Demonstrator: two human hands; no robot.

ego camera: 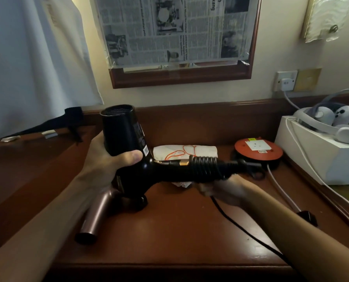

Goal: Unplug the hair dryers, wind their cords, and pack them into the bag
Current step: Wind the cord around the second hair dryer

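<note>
Loose black cord (248,231) trails from under right hand (216,190) toward viewer, slack left to wind. Right hand under handle, blurred; closed around cord, I judge, feeding turns. Coils (205,166) already stacked on handle just above it. Left hand (108,161) clamps barrel of black hair dryer (133,147), thumb across, nozzle up, handle lying toward right hand: steady spindle for winding. Rose-gold hair dryer (97,214) lies on desk (169,231) below left wrist. Beyond right hand: white drawstring bag (190,151), red extension reel (258,149).
</note>
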